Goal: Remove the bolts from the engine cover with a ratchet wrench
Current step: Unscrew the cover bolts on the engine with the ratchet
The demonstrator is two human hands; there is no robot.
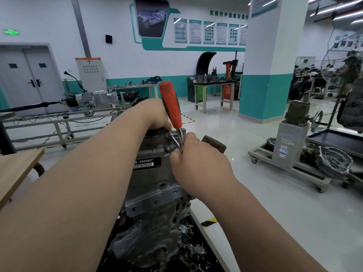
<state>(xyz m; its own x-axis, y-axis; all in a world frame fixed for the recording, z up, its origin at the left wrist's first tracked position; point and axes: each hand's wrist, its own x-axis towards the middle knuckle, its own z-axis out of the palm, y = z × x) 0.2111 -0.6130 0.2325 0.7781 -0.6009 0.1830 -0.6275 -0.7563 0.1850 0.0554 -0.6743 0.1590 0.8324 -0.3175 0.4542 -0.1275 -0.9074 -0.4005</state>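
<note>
A grey cast engine cover (151, 181) with a black barcode label stands in front of me. The ratchet wrench (171, 104) has an orange handle that points up and away, and its metal shank runs down to the cover's top right corner. My right hand (196, 160) grips the wrench's lower end at the cover, fingers curled round the head. My left hand (155, 114) rests over the top of the cover just left of the shank, its fingers hidden behind the edge. No bolt under the wrench is visible.
A wooden tabletop (17, 169) juts in at the left. A gearbox on a metal frame (88, 99) stands behind it. To the right are a wheeled stand (290, 146) with a housing, a white and teal pillar (269, 75) and workbenches (214, 83).
</note>
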